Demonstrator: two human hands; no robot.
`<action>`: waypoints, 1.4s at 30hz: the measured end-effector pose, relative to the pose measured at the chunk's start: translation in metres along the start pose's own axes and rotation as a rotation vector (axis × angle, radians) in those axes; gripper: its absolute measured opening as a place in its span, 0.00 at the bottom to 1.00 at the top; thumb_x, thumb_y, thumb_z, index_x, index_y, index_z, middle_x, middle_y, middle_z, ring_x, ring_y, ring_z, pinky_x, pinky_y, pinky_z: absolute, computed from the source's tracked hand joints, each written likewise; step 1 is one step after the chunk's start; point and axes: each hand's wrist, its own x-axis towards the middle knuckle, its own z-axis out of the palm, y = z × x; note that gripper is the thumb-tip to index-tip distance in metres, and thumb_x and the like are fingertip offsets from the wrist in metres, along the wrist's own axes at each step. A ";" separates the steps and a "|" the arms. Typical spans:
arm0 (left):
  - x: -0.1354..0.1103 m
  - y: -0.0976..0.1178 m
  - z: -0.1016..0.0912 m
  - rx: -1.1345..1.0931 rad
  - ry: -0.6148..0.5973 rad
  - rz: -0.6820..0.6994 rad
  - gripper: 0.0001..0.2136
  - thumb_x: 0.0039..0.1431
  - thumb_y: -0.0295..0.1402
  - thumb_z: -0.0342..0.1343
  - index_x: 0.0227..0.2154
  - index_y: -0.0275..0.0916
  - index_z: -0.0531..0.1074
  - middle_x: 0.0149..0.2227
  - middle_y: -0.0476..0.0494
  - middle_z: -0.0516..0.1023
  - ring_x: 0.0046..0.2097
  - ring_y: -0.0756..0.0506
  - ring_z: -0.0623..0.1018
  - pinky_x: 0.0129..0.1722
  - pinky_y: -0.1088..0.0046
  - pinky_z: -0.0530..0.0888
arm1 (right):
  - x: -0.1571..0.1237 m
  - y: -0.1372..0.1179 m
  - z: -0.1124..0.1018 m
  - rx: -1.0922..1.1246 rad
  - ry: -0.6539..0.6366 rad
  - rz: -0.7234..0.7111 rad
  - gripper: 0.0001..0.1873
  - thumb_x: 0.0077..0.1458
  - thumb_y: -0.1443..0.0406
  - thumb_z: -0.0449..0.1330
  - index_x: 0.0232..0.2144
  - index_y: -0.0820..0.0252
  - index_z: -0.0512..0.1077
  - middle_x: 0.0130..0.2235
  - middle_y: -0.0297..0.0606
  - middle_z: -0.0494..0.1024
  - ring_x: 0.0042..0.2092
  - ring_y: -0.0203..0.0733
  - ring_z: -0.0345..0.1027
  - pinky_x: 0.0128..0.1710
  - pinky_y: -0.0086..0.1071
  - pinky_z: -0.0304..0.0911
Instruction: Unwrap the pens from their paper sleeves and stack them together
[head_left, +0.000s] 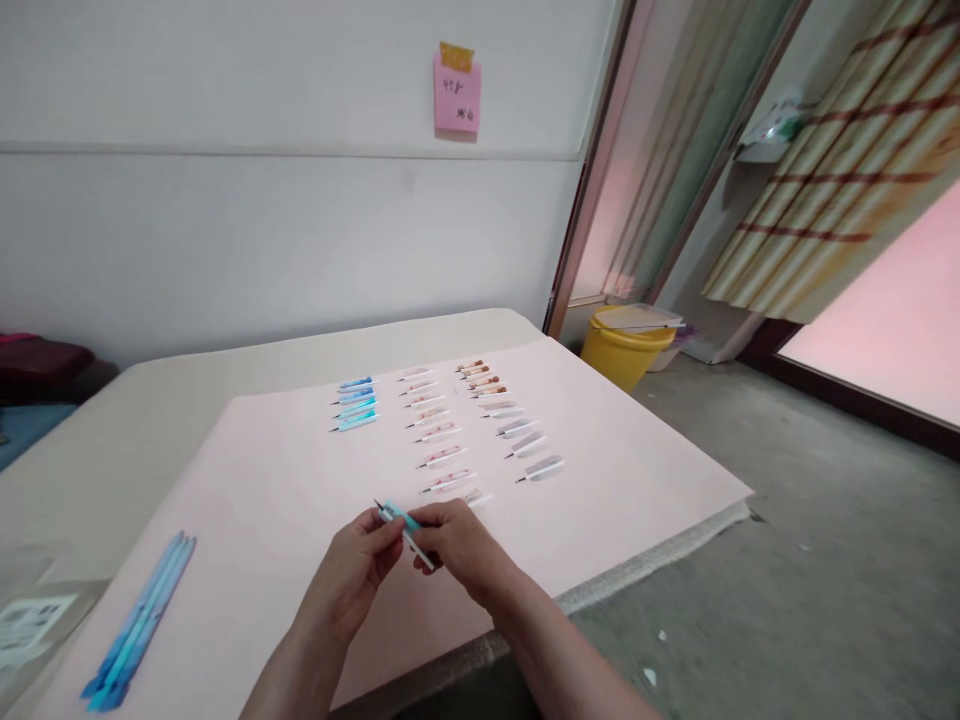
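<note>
In front of me, near the table's front edge, both hands meet over pen parts. A slim white pen refill (pixel 417 552) with a dark pointed tip lies slanted alongside a light-blue pen piece (pixel 400 514). My left hand (pixel 358 560) pinches these parts near the tip. My right hand (pixel 456 540) has its fingers closed round the other end, partly hiding the blue piece. Whether the two parts are joined, I cannot tell. Just beyond my right hand lies a pale pen set (pixel 474 497), partly covered by it.
The pink sheet (pixel 285 480) on the table carries blue pen sets (pixel 355 423), red-patterned sets (pixel 442 455), brown-ended sets (pixel 489 387) and grey sets (pixel 541 468) in columns. Long blue pen pieces (pixel 142 620) lie at left. A yellow bin (pixel 626 350) stands beyond the right edge.
</note>
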 end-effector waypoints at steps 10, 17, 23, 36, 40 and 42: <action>-0.004 -0.002 0.005 0.113 0.057 0.068 0.12 0.39 0.36 0.65 0.21 0.35 0.67 0.20 0.52 0.68 0.22 0.55 0.68 0.24 0.79 0.67 | 0.000 0.001 -0.002 0.003 -0.004 0.065 0.11 0.46 0.65 0.55 0.29 0.63 0.76 0.24 0.34 0.71 0.24 0.30 0.61 0.27 0.27 0.63; -0.005 -0.005 0.008 0.127 0.094 0.118 0.13 0.39 0.36 0.64 0.22 0.36 0.67 0.19 0.52 0.68 0.21 0.54 0.67 0.24 0.76 0.66 | 0.001 0.008 -0.003 -0.087 -0.022 0.010 0.09 0.44 0.68 0.56 0.29 0.63 0.75 0.23 0.32 0.70 0.25 0.31 0.63 0.28 0.27 0.64; -0.006 0.002 0.004 0.142 -0.022 0.055 0.12 0.41 0.35 0.64 0.26 0.37 0.69 0.22 0.52 0.70 0.22 0.55 0.68 0.25 0.78 0.66 | 0.004 0.004 -0.006 -0.069 -0.048 0.054 0.11 0.42 0.70 0.55 0.28 0.64 0.75 0.21 0.32 0.69 0.23 0.31 0.62 0.23 0.26 0.62; -0.008 0.018 -0.008 0.428 -0.071 0.143 0.11 0.44 0.37 0.61 0.30 0.36 0.73 0.23 0.46 0.73 0.24 0.51 0.72 0.26 0.75 0.68 | 0.001 -0.004 -0.012 -0.064 -0.018 0.032 0.10 0.41 0.70 0.57 0.30 0.64 0.74 0.19 0.30 0.69 0.22 0.31 0.62 0.22 0.26 0.59; -0.007 0.013 -0.007 0.318 -0.005 0.190 0.12 0.45 0.38 0.61 0.30 0.36 0.72 0.25 0.46 0.74 0.26 0.51 0.72 0.29 0.74 0.70 | 0.004 -0.003 -0.012 0.204 0.136 0.063 0.10 0.37 0.68 0.61 0.28 0.65 0.71 0.22 0.31 0.71 0.22 0.33 0.66 0.27 0.30 0.63; -0.006 0.012 -0.007 0.282 -0.005 0.191 0.12 0.45 0.37 0.61 0.31 0.36 0.72 0.26 0.46 0.74 0.26 0.51 0.73 0.30 0.74 0.70 | 0.005 -0.001 -0.013 0.298 0.145 0.055 0.11 0.35 0.67 0.62 0.27 0.65 0.70 0.23 0.31 0.72 0.23 0.33 0.67 0.28 0.31 0.63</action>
